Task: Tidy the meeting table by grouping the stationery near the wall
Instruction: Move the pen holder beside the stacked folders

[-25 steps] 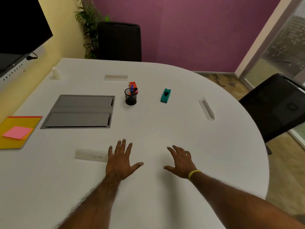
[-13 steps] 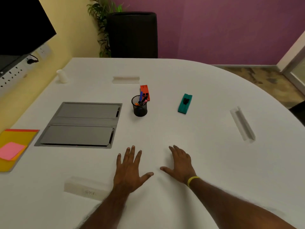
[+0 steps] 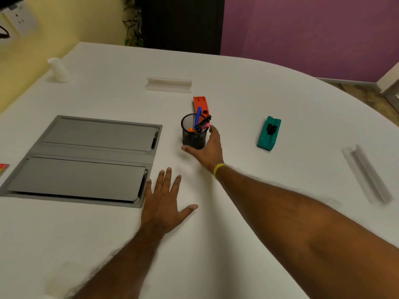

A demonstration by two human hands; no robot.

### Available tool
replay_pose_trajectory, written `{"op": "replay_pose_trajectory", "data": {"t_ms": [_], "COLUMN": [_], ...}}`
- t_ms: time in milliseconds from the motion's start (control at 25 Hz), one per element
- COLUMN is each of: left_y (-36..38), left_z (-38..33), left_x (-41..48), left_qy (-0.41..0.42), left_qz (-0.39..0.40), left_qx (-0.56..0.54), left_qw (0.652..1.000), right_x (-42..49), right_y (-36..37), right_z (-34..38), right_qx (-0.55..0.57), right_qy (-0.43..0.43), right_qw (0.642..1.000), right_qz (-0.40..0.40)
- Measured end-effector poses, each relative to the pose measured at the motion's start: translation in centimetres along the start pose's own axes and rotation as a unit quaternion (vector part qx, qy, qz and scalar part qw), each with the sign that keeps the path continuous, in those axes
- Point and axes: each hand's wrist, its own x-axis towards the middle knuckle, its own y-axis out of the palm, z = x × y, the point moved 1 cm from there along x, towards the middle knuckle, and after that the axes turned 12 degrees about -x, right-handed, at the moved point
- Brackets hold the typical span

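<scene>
A black mesh pen cup (image 3: 191, 137) with several markers stands mid-table on the white table (image 3: 259, 93). My right hand (image 3: 210, 151) reaches to it, spread around its near right side: the thumb lies by the base and the fingers by the rim, and no firm grip shows. An orange board eraser (image 3: 200, 103) lies just behind the cup. A teal board eraser (image 3: 268, 133) lies to the right. My left hand (image 3: 163, 203) rests flat on the table, fingers spread, beside the grey cable box lid (image 3: 86, 158).
Two clear name-card holders lie on the table, one at the back (image 3: 169, 84) and one at the right (image 3: 367, 173). A small white object (image 3: 58, 70) stands near the yellow wall (image 3: 75, 22). A dark chair (image 3: 183, 22) is behind the table. A folder corner (image 3: 3, 168) shows at far left.
My right hand has left the table and stretched forward to the pen cup. The view has moved closer and downward; my left hand stays flat on the table.
</scene>
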Motion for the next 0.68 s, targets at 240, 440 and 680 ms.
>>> {"op": "replay_pose_trajectory", "data": {"t_ms": [240,440,680], "left_y": [-0.9,-3.5,-7.6], "left_z": [1.2,2.4,5.6], "left_x": [0.5,0.2,-3.3], "left_qy": [0.022,0.029,-0.007], "left_qz": [-0.008,-0.008,-0.021], "left_qx": [-0.006,0.013,0.023], "left_qw": [1.0,0.999,0.999], "right_x": [3.4,3.5,-2.0], "right_y": [3.3,3.6,4.6], "right_z": [-0.4,0.9,4.5], "right_qx": [0.076,0.062,0.073], "right_qy": [0.007,0.015,-0.023], "right_qw": [0.992,0.991,0.996], "right_qz": [-0.101,-0.117,-0.054]}}
